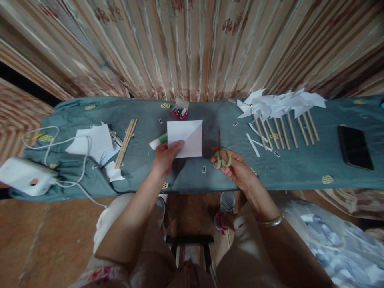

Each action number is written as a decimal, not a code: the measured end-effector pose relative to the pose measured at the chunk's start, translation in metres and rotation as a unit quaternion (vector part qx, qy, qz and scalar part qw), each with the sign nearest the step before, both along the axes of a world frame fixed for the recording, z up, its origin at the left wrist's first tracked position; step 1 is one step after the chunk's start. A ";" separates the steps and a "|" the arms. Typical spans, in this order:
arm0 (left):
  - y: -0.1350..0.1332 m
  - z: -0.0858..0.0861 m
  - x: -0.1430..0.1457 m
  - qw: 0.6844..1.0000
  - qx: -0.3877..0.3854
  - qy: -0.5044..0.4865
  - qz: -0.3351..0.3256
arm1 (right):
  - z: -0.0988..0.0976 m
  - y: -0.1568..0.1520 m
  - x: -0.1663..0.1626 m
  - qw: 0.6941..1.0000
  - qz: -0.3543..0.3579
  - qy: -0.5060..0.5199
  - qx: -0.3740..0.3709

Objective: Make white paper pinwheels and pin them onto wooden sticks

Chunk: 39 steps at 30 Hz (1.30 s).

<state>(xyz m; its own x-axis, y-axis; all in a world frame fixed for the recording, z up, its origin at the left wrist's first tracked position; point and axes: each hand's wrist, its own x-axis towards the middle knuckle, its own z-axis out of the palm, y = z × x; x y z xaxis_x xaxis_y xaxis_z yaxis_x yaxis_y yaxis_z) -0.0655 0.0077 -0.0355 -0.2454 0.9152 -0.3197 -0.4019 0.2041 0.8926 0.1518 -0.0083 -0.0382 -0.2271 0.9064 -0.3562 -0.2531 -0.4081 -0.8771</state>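
My left hand (pixel 167 155) grips a white square of paper (pixel 188 140) by its lower left, thumb lying on top. A diagonal crease crosses the sheet. To the right of it, my right hand (pixel 232 163) has its fingers in the green handles of a pair of scissors (pixel 222 154). The dark blades point away from me and stand apart from the paper. Partly behind my left hand lies a green and white packet (pixel 159 141). Just beyond the paper is a small red box (pixel 180 111), its lid up, with metal bits inside.
Several paper pinwheels (pixel 279 105) on wooden sticks lie at the right, with paper strips (pixel 253 145) beside them. Farther right is a black phone (pixel 355 147). On the left are loose sticks (pixel 126 144), paper sheets (pixel 93 142) and a white cabled device (pixel 27 176). A curtain (pixel 192 52) hangs behind.
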 end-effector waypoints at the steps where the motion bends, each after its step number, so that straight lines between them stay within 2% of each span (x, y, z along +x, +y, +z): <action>1: 0.000 -0.001 -0.002 1.000 -0.001 0.002 0.001 | 0.002 -0.002 0.000 1.000 0.014 -0.010 0.011; 8: -0.001 -0.004 -0.011 0.997 0.036 0.046 0.046 | 0.012 -0.017 -0.001 0.982 0.168 -0.057 0.068; 13: -0.001 -0.002 -0.012 0.994 0.054 0.074 0.054 | 0.017 -0.018 -0.003 0.967 0.223 -0.095 0.074; 20: -0.001 -0.005 -0.013 0.991 0.056 0.109 0.059 | 0.019 -0.019 -0.004 0.971 0.216 -0.090 0.040; 26: -0.004 -0.002 -0.010 0.995 0.042 0.083 0.047 | 0.012 -0.018 0.000 0.969 0.229 -0.076 0.056; 39: -0.005 -0.003 -0.007 0.995 0.045 0.084 0.044 | 0.011 -0.018 -0.002 0.970 0.221 -0.087 0.044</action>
